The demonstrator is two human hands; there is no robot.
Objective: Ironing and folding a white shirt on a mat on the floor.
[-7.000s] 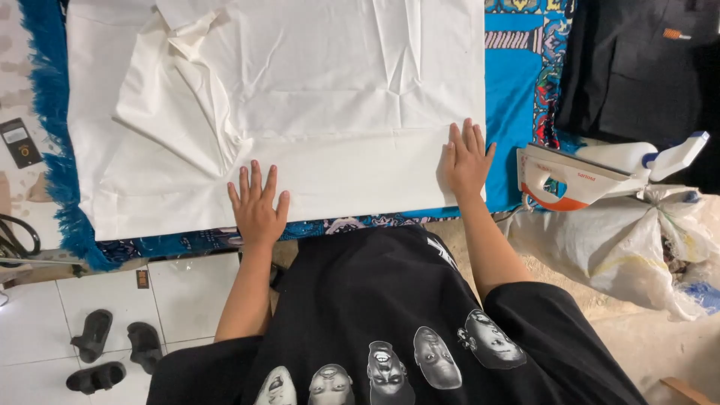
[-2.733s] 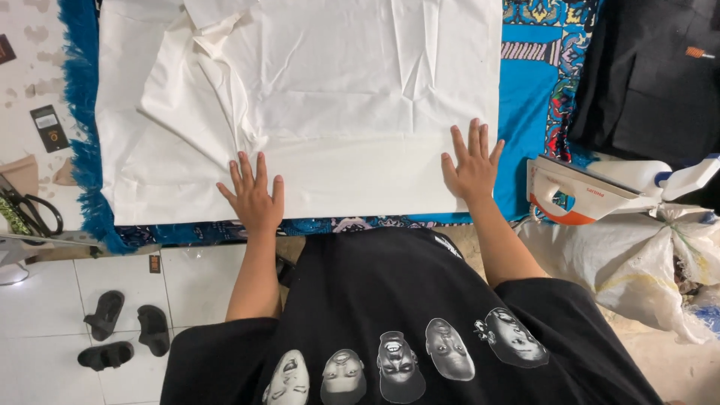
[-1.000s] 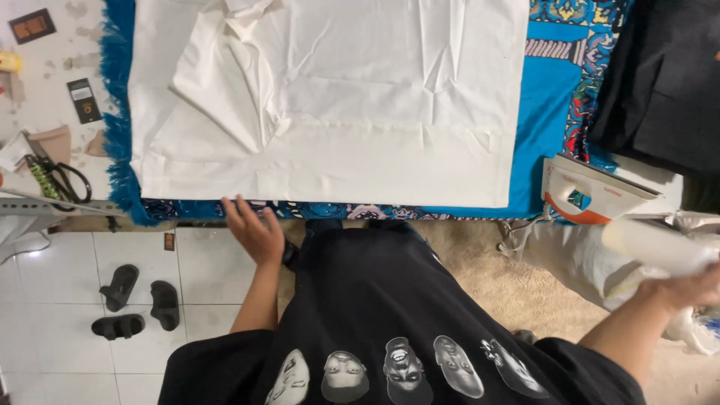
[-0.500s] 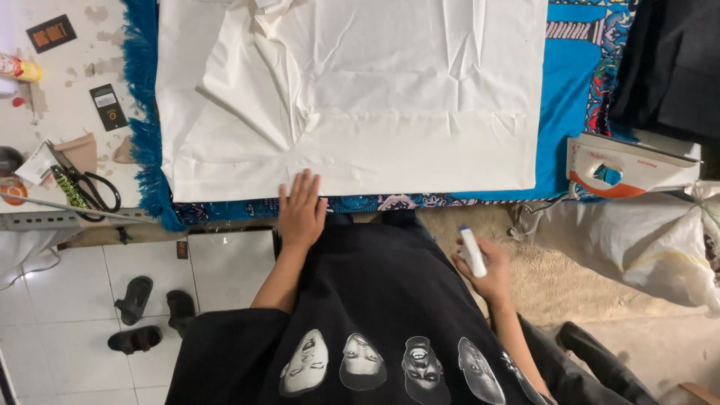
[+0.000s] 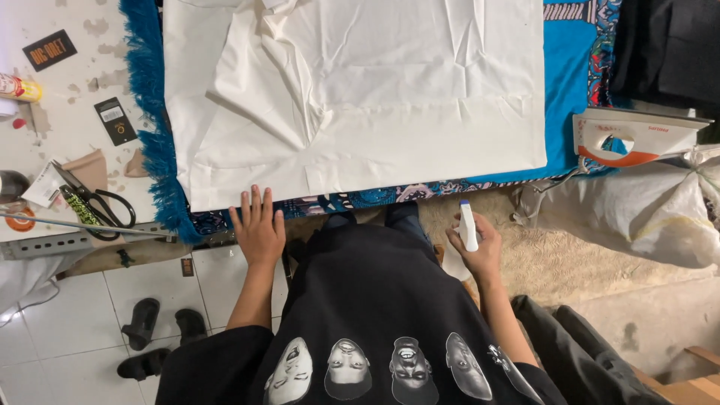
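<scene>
A white shirt lies spread on a blue patterned cloth over the table, one sleeve folded in at the left. My left hand rests flat, fingers apart, at the table's near edge just below the shirt's hem. My right hand is below the table edge, closed around a white spray bottle with a blue tip, its nozzle pointing up toward the shirt.
A white and orange iron stands at the table's right end, above a white sack. Black scissors and tags lie on the left worktop. Black sandals sit on the tiled floor. Dark garments lie far right.
Both hands left the shirt's hem. My right hand reached out to the right, picked up the spray bottle and brought it in front of me; my left hand stayed at the table edge.
</scene>
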